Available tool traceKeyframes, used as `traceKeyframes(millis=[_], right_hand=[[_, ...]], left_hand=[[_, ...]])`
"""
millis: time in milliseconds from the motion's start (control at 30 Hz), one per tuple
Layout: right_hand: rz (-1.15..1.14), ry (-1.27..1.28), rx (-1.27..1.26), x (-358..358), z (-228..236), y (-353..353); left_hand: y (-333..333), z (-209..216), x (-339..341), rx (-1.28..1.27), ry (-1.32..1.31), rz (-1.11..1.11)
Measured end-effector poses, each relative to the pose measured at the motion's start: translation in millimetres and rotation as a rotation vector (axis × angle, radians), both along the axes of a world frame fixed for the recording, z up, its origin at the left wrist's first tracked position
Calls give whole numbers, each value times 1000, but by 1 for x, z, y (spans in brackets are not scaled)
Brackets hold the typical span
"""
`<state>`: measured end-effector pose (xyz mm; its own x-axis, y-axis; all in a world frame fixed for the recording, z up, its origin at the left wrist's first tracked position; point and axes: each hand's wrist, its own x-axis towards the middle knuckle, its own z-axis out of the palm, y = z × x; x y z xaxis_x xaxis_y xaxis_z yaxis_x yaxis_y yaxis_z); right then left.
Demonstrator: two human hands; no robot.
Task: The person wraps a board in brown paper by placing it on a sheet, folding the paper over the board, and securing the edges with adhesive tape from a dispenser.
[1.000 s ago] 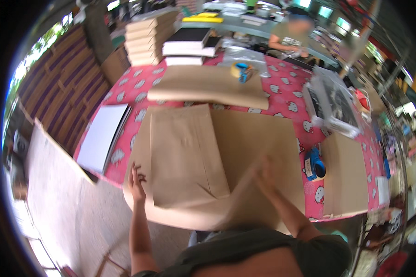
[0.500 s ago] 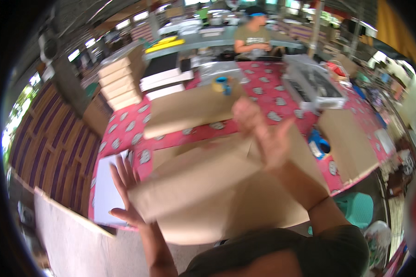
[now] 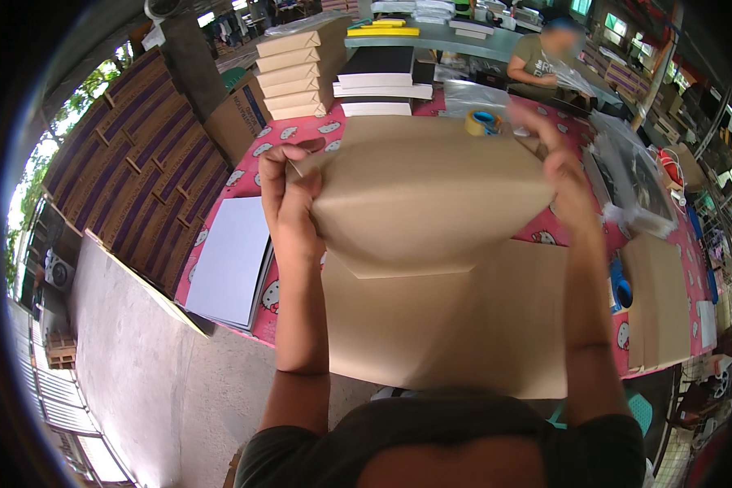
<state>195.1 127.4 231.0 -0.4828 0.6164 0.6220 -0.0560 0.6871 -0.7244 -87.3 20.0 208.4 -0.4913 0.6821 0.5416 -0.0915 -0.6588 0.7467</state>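
A brown kraft paper parcel (image 3: 423, 187) is in front of me at chest height, its near end tapering to a straight lower edge. My left hand (image 3: 294, 195) is closed on its left end, thumb and curled fingers at a folded corner. At the right end, my right hand (image 3: 563, 175) has its thumb and fingers about the paper edge, blurred by motion. Under the parcel, a large brown paper sheet (image 3: 496, 325) covers the near part of the table. Whatever the parcel contains is hidden by the paper.
White sheets (image 3: 229, 260) lie at the left edge of the pink patterned tablecloth (image 3: 321, 130). Behind are wrapped parcels (image 3: 289, 77) and black-topped stacks (image 3: 378, 67). A yellow tape roll (image 3: 481, 124), a blue tape dispenser (image 3: 620, 285) and a brown piece (image 3: 657, 301) lie rightward. Another person (image 3: 541, 61) sits beyond.
My left hand has gone from spread fingers to a closed grip on the parcel. My right hand has come to its right end. The parcel now faces me squarely, and my view has turned left.
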Motion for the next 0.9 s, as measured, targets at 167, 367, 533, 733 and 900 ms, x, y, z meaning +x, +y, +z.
traceKeyframes(millis=[167, 367, 533, 733, 900], right_hand=[[-298, -368, 339, -48, 128, -42], [-236, -1161, 309, -80, 61, 1], [-227, -936, 269, -36, 59, 10], [153, -55, -74, 54, -145, 24], [-31, 178, -408, 24, -166, -42]], left_hand=[[20, 0, -17, 9, -1, 30], [60, -23, -36, 129, 253, 109], [69, -119, -100, -62, 245, 87], [56, -191, -53, -114, 215, -106], [-29, -191, -14, 44, 371, 92]])
